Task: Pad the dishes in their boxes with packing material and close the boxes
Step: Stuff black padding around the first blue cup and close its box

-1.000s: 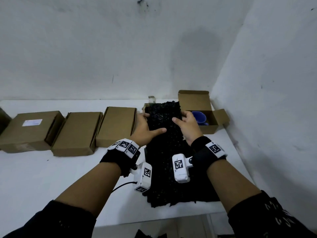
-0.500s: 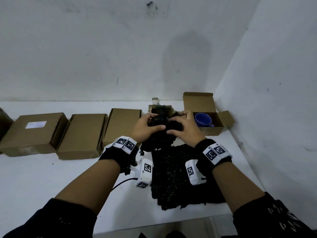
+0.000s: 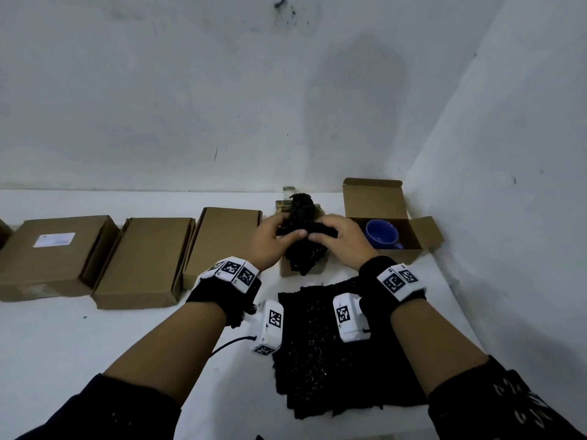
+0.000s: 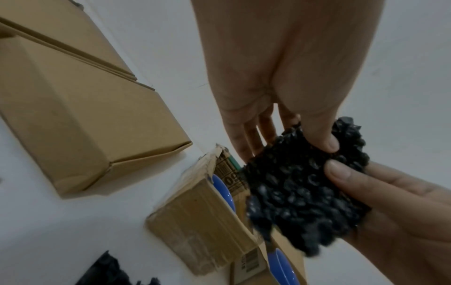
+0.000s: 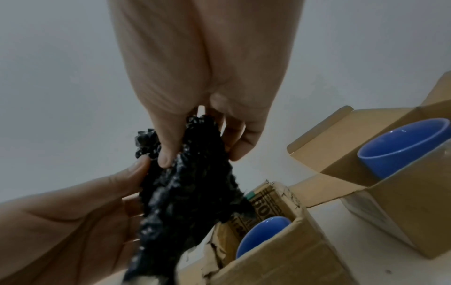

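White table point(image 3: 63, 344) meets two scuffed white walls point(image 3: 158, 90); a dark smudge point(image 3: 281, 4) sits at twelve o'clock.

The bubble wrap sheet point(image 3: 304, 230) is all black and kinda glossy, same as the stack of bubble wrap point(image 3: 330, 350) near the bench's front edge. Cardboard boxes are plain kraft brown; the closed box point(image 3: 52, 254) at the left end has a white label. The open box point(image 3: 386, 223) by the right edge has a blue mug point(image 3: 381, 235) in it. Bench point(image 3: 63, 344) is white. Wrist bands point(image 3: 236, 271) are white with black square markers.
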The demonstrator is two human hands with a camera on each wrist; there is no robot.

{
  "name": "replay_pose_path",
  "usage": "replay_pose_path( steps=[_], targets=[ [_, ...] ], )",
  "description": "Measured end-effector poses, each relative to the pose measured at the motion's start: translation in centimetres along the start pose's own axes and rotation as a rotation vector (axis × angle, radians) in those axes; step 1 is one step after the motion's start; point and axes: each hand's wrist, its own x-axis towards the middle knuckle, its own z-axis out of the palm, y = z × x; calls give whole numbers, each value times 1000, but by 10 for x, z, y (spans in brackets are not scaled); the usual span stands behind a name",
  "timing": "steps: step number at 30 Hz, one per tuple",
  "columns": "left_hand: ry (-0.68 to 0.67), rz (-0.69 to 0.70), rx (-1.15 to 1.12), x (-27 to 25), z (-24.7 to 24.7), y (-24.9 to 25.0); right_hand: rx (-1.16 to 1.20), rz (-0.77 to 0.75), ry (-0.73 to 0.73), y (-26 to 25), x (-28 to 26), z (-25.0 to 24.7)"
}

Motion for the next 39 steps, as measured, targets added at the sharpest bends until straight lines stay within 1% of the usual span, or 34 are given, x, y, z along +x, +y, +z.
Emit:
replay_pose_path(
  steps=[2, 3, 4, 6, 8, 9, 10, 11, 13, 14, 15, 17, 19, 22, 25, 29, 33, 35, 36, 39],
  targets=[
    [-45, -26, -38, 5, 1, -2, 9, 12, 32, 8, 7, -4],
    [-71, -45, -53, 10, 0, -6, 56, 2, 35, 11, 11, -7],
    [-105, -73, -71, 13, 0, -6, 118, -19, 15, 14, 14, -9],
    [-144, -99, -115, 19, 0, -9, 184, -60, -79, 17, 19, -14],
    [-110, -114, -173, 28, 2, -14, 125, -74, -173, 19, 27, -18],
    [-64, -128, -192, 33, 3, -16, 67, -66, -175, 20, 32, -19],
    [8, -144, -176, 37, 5, -18, 17, -51, -136, 21, 37, -21],
    [94, -146, -149, 41, 6, -22, -23, -34, -62, 23, 42, -22],
    [254, -184, -22, 46, 6, -29, -95, 2, 123, 30, 55, -23],
    [301, -227, 41, 48, 6, -33, -125, 17, 203, 34, 62, -23],
    [321, -268, 90, 50, 6, -40, -148, 24, 263, 38, 69, -22],
    [297, -330, 171, 54, 8, -52, -208, -1, 304, 46, 81, -16],
    [283, -367, 209, 58, 11, -62, -302, -22, 274, 55, 91, -5],
    [287, -423, 201, 61, 15, -70, -375, -44, 196, 68, 97, 8],
    [292, -425, 183, 61, 15, -76, -467, -61, 146, 77, 101, 14],
    [308, -415, 104, 59, 15, -81, -753, -76, 63, 83, 100, 15],
    [325, -400, 75, 58, 16, -82, -971, -81, -99, 86, 93, 23],
    [328, -392, 81, 57, 16, -81, -1083, -92, -156, 87, 90, 29],
    [328, -388, 82, 56, 15, -80, -1113, -95, -185, 87, 90, 31],
    [322, -395, 84, 55, 15, -80, -1108, -68, -345, 86, 97, 32]
  ],
)
